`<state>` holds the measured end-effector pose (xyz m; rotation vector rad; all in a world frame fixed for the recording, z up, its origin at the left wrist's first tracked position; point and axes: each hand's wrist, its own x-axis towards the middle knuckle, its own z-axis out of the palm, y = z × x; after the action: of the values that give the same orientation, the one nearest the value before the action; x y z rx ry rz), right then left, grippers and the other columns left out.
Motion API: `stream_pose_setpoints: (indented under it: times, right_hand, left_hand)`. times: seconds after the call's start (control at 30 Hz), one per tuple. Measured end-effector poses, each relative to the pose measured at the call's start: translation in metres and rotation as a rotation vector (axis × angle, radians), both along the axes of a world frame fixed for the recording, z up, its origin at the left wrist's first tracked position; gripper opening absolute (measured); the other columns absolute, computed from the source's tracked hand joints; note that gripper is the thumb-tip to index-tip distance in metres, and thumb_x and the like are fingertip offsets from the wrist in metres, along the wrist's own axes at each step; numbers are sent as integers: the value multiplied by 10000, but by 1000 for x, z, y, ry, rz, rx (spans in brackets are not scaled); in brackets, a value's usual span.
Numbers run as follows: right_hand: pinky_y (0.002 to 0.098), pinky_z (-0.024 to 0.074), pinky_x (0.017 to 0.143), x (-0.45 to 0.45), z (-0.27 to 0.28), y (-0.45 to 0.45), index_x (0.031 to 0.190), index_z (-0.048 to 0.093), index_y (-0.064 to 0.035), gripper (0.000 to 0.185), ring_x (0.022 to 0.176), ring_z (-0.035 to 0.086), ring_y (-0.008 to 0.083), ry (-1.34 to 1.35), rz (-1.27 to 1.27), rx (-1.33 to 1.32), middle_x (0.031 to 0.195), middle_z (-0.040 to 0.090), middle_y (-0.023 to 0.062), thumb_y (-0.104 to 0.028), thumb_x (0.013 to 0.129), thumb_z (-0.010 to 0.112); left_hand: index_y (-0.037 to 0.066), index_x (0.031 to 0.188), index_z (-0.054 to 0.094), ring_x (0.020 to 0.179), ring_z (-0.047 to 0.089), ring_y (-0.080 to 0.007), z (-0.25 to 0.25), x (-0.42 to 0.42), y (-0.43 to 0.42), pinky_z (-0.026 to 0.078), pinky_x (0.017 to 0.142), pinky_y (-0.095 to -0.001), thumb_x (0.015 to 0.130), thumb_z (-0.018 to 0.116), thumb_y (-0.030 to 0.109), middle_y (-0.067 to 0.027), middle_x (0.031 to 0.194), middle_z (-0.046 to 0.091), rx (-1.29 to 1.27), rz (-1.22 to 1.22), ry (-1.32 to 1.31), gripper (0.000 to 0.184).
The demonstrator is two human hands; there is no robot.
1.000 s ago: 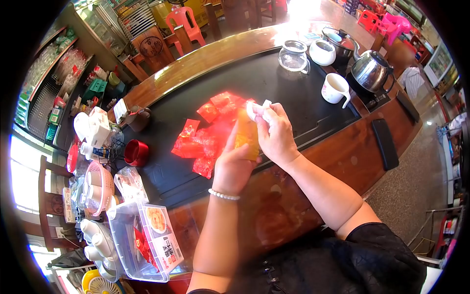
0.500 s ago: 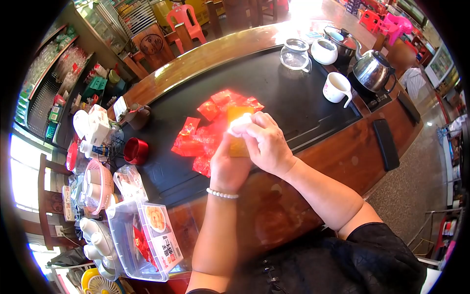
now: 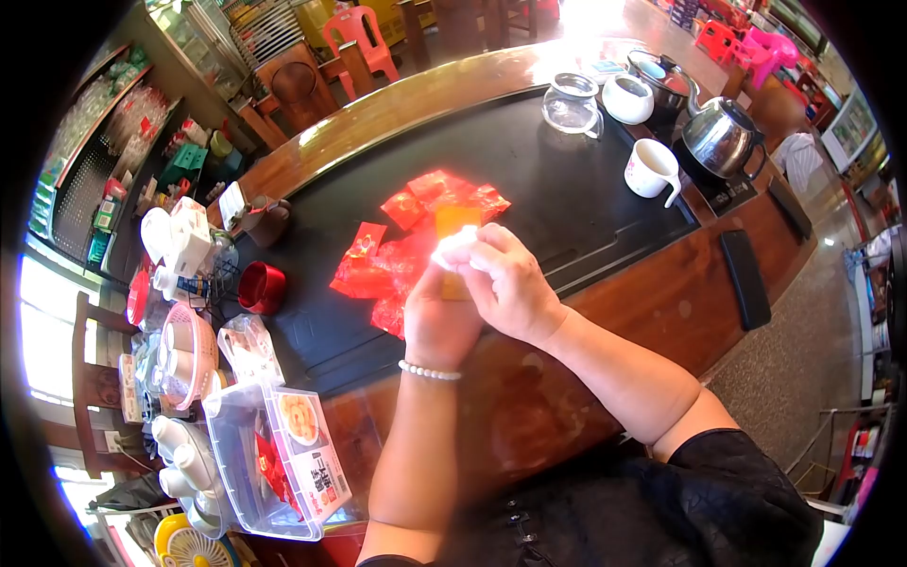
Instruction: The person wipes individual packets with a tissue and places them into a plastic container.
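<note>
A yellow-orange packet (image 3: 457, 221) is held upright in my left hand (image 3: 439, 319), which wears a white bead bracelet. The fingers of my right hand (image 3: 510, 283) are pinched on a white wad (image 3: 455, 246), pressed against the packet near my left thumb. Glare washes out the wad, so its exact shape cannot be made out. Beyond and to the left of my hands, several shiny red packets (image 3: 364, 269) lie in a loose pile on the black tray surface (image 3: 515, 161).
A clear plastic box (image 3: 246, 472) holding red packets stands at the lower left. Near it are a red cup (image 3: 262, 288) and a pink basket (image 3: 189, 354). A glass pot (image 3: 571, 104), white mug (image 3: 650, 170) and steel kettle (image 3: 720, 137) stand at the right.
The yellow-orange packet has turned more squarely to the camera. My right hand has come down and left with the white wad, from the packet's upper corner to its middle.
</note>
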<state>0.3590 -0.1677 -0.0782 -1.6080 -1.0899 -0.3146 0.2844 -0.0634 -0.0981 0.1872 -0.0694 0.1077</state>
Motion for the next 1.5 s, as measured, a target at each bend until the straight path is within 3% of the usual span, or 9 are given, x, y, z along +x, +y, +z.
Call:
stream_pose_setpoints:
  times: [0.17, 0.33, 0.57, 0.77, 0.9, 0.97, 1.13, 1.37, 1.5]
  right_hand:
    - [384, 485, 779, -8, 6, -3, 844, 666, -94, 134, 865, 570, 284, -76, 147, -93, 875, 586, 74, 0, 763, 615]
    - [375, 458, 748, -6, 2, -4, 762, 647, -127, 118, 836, 560, 245, -152, 67, -206, 846, 571, 36, -30, 696, 647]
    - [374, 440, 718, -3, 7, -9, 682, 621, -141, 103, 833, 565, 236, -144, -103, -235, 822, 569, 25, -47, 675, 661]
    - [396, 471, 715, 14, 1, -10, 743, 623, -104, 87, 809, 579, 287, -9, -220, -72, 870, 603, 63, -18, 736, 637]
    - [393, 499, 785, 7, 12, -9, 889, 650, -73, 146, 875, 603, 327, 215, 19, 119, 925, 614, 116, 6, 768, 631]
    - [383, 500, 821, 4, 13, -8, 920, 667, -79, 163, 910, 606, 311, -53, 65, 27, 961, 620, 110, 12, 789, 634]
    - [405, 493, 793, 12, 4, -6, 898, 654, -63, 139, 896, 598, 318, -73, -57, 10, 930, 627, 108, 23, 797, 615]
    - [357, 518, 781, 27, -9, -3, 935, 645, -41, 72, 878, 635, 305, 330, -209, 106, 924, 623, 148, -45, 863, 650]
    - [286, 520, 730, 25, 0, -3, 1024, 644, -14, 165, 900, 637, 154, 1049, 150, 349, 1075, 640, 119, -107, 892, 677]
  left_hand:
    - [-17, 1310, 468, 1228, 506, -276, -6, -1, 6, 382, 1073, -400, 1029, 360, 301, -143, 1298, 540, 102, 32, 114, 438]
    - [-7, 1375, 434, 1240, 493, -316, 1, -6, 5, 353, 1091, -460, 1039, 313, 335, -189, 1347, 518, -151, -22, -14, 494]
    - [5, 1348, 471, 1232, 498, -315, 4, -2, 4, 364, 1082, -451, 1042, 335, 287, -182, 1329, 534, -88, 70, 6, 437]
    - [56, 1363, 478, 1250, 493, -303, 21, -2, -2, 347, 1084, -495, 1033, 360, 299, -134, 1362, 531, -27, 157, 214, 426]
    - [50, 1364, 473, 1263, 487, -292, 12, -2, -1, 339, 1093, -491, 1024, 381, 323, -126, 1391, 511, -9, 61, 74, 446]
    - [17, 1344, 472, 1261, 490, -265, 5, 1, 0, 359, 1089, -431, 1025, 388, 298, -126, 1351, 529, 83, 90, 22, 433]
    - [49, 1344, 485, 1259, 499, -236, 6, 1, -6, 386, 1068, -436, 1025, 408, 287, -97, 1347, 535, 260, 64, 143, 405]
    - [105, 1401, 440, 1155, 547, -217, 21, -5, -13, 450, 937, -387, 1004, 427, 357, -60, 1298, 556, 365, 17, 233, 470]
    - [124, 1361, 479, 1033, 590, -226, 17, -4, -7, 473, 859, -383, 1001, 429, 365, -61, 1209, 599, 304, 18, 322, 435]
